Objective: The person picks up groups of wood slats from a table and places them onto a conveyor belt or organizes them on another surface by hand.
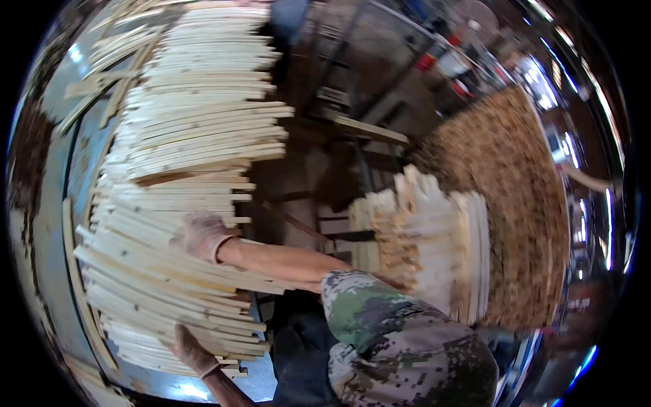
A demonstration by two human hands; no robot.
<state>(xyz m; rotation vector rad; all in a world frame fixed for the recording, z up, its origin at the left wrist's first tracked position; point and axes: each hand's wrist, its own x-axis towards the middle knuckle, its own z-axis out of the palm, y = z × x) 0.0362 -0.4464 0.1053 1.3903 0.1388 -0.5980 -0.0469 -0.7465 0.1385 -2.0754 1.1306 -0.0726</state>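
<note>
My right hand (205, 236), in a pale glove, lies at the far edge of a loose row of wooden slats (156, 271). At the near edge of the same row is my left hand (193, 351), also gloved. The row is pressed between the two hands, slightly fanned and on top of other slats. Some of my fingertips are blurred or hidden against the wood. Beyond my right hand, another batch of slats (210, 132) lies raised on the long layer of pale slats (210, 57).
A blue-grey metal table (51, 159) carries the slats, with a loose strip (81, 285) along its left side. To the right stand a stack of pale boards (434, 251) and a large brown stacked block (508, 210). A metal frame (356, 102) is farther back.
</note>
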